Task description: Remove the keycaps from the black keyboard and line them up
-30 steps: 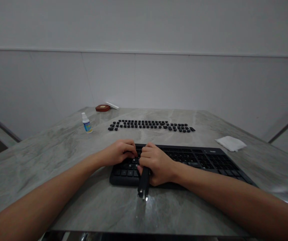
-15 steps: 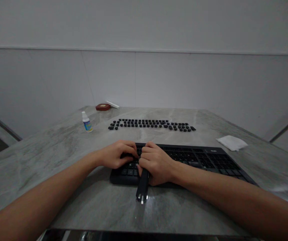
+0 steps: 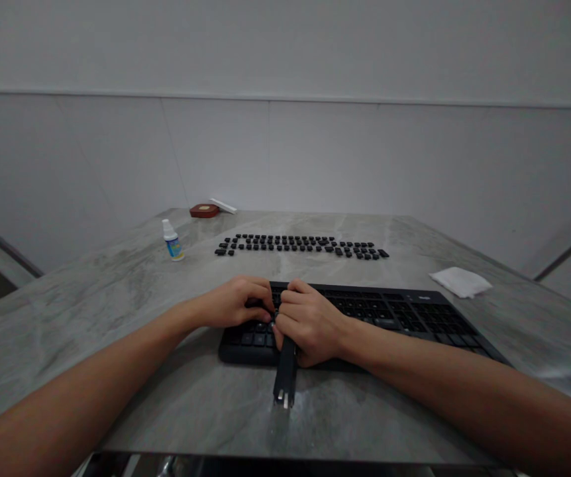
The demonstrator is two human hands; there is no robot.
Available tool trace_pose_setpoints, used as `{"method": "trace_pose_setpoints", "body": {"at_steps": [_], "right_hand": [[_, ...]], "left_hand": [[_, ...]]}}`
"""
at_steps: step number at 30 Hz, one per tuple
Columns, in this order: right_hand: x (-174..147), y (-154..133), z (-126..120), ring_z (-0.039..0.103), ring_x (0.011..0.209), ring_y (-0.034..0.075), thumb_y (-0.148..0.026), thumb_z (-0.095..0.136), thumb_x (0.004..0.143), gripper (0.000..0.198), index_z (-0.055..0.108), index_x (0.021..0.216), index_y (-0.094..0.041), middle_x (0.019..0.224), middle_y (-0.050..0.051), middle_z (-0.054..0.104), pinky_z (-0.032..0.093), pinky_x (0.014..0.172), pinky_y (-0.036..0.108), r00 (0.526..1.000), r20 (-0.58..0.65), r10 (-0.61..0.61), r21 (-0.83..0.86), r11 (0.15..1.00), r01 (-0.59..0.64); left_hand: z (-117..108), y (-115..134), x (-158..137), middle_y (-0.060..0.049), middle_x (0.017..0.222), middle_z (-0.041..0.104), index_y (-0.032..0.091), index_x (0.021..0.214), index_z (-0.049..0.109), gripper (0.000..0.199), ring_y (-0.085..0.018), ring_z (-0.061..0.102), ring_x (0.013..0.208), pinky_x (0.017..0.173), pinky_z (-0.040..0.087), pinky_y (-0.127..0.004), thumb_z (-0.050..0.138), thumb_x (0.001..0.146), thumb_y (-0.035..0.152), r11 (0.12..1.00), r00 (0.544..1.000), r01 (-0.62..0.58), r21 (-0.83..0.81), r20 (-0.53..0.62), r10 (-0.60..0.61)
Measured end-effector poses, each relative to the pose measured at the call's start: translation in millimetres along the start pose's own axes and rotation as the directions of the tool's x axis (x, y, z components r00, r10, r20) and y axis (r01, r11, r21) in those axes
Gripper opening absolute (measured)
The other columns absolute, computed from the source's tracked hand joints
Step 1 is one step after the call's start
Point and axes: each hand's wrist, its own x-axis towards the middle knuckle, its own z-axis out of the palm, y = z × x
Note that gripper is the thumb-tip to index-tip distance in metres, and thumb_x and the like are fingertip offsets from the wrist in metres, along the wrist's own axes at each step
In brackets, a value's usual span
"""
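Note:
A black keyboard [image 3: 389, 306] lies on the table, with keycaps off over part of it and bare sockets showing. My right hand [image 3: 310, 322] is wrapped round a black bar-shaped tool [image 3: 284, 377], whose near end has metal prongs and juts past the keyboard's front edge. The tool's far end is hidden by my fingers. Over the left part of the keyboard, my left hand [image 3: 238, 301] is bent with thumb and fingertips drawn together beside the right hand; whatever is between them is hidden. Loose black keycaps [image 3: 285, 243] lie in rows beyond the keyboard.
A small white spray bottle [image 3: 173, 242] with a blue label stands at the left. Behind it are a reddish-brown box [image 3: 205, 211] and a white strip [image 3: 222, 205]. A folded white cloth or tissue [image 3: 460, 282] lies right of the keyboard. A wall rises behind the table [image 3: 67, 318].
The tool's pronged end has shifted slightly right and nearer to me. My left thumb has moved up a little, closer to the fingers. The keyboard and loose keycaps stay put.

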Motion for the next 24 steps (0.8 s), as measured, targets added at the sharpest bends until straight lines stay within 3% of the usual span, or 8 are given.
{"method": "trace_pose_setpoints", "body": {"at_steps": [9, 14, 20, 24], "right_hand": [[3.1, -0.1, -4.5, 0.044, 0.060, 0.017, -0.023, 0.052, 0.075, 0.015, 0.056, 0.062, -0.016, 0.056, 0.003, 0.056, 0.032, 0.068, 0.034, 0.994, -0.076, -0.074, -0.036, 0.997, 0.072], [3.6, 0.3, -5.5, 0.044, 0.060, 0.016, -0.024, 0.054, 0.072, 0.013, 0.058, 0.063, -0.015, 0.057, 0.003, 0.056, 0.031, 0.068, 0.035, 0.996, -0.024, -0.084, -0.033, 0.996, 0.083], [4.2, -6.5, -11.8, 0.049, 0.068, 0.020, -0.030, 0.059, 0.068, 0.015, 0.061, 0.070, -0.015, 0.065, 0.006, 0.061, 0.034, 0.065, 0.035, 0.978, 0.195, 0.078, 0.045, 0.995, -0.089], [2.3, -6.8, -8.4, 0.051, 0.063, 0.018, -0.030, 0.059, 0.068, 0.013, 0.059, 0.067, -0.016, 0.066, 0.005, 0.062, 0.039, 0.063, 0.032, 0.954, 0.263, 0.143, 0.194, 0.961, -0.198]], "left_hand": [[-0.6, -0.1, -0.3, -0.002, 0.086, 0.063, 0.015, 0.085, 0.068, 0.005, -0.014, 0.060, 0.081, 0.077, 0.046, -0.025, 0.065, 0.086, 0.019, 1.000, 1.000, 0.010, -0.007, 0.002, -0.010], [-1.0, -0.8, 0.7, -0.002, 0.086, 0.064, 0.015, 0.086, 0.068, 0.005, -0.014, 0.060, 0.081, 0.076, 0.046, -0.026, 0.066, 0.085, 0.020, 0.998, 0.999, 0.050, -0.024, 0.014, -0.049], [-0.5, -4.5, 0.3, -0.001, 0.087, 0.062, 0.016, 0.085, 0.066, 0.006, -0.014, 0.058, 0.082, 0.075, 0.045, -0.025, 0.067, 0.085, 0.022, 0.993, 0.996, 0.085, -0.078, 0.036, -0.082], [-0.4, -6.0, -0.5, -0.002, 0.089, 0.063, 0.016, 0.087, 0.067, 0.008, -0.014, 0.058, 0.082, 0.076, 0.045, -0.026, 0.068, 0.084, 0.024, 0.990, 0.994, 0.104, -0.100, 0.040, -0.100]]}}
